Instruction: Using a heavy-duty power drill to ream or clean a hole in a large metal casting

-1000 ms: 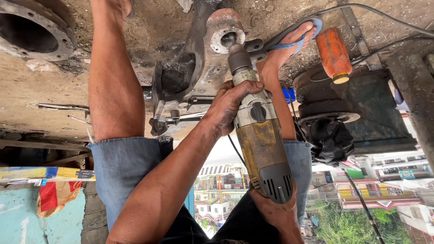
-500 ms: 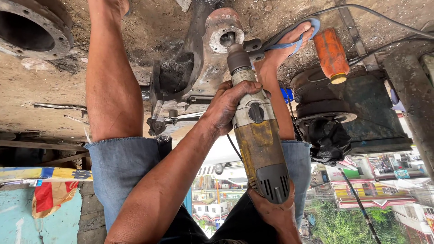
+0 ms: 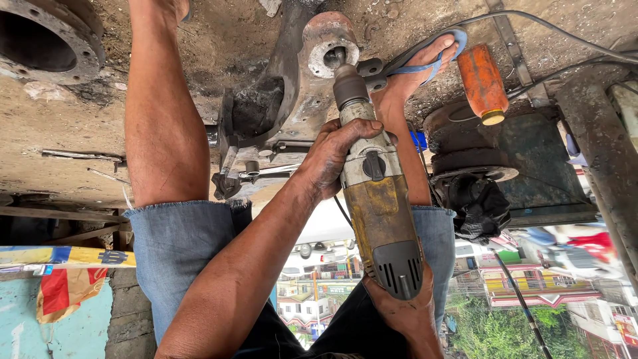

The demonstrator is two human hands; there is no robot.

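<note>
From the head view, I am looking down at a yellow and grey power drill (image 3: pixel 379 213) that is pointing away from me into the bore of a rusty cast metal part (image 3: pixel 312 60) lying on the dirty ground. My left hand (image 3: pixel 339 156) is wrapping tightly around the drill's grey front housing, fingers curled over the top. My right hand (image 3: pixel 402 309) is sitting behind the dark vented rear end of the drill; most of it is hidden by the tool, so I cannot tell how the fingers are closing there.

My left leg (image 3: pixel 163 106) is stretching out past the metal part on its left side, in rolled denim shorts (image 3: pixel 179 252). My right foot in a blue flip-flop (image 3: pixel 432 56) is pressing against the part just beside the drill's nose, and that shin is running close under the drill body.

An orange bottle (image 3: pixel 483 83) is lying just right of the foot, near a dark round metal piece (image 3: pixel 465 143) and a crumpled black rag (image 3: pixel 478 203). A black cable (image 3: pixel 551 26) is crossing the ground above them. A large flanged ring (image 3: pixel 50 40) is sitting well apart at the upper left. Small wrenches (image 3: pixel 256 173) are lying beneath the cast part, near my left wrist.
</note>
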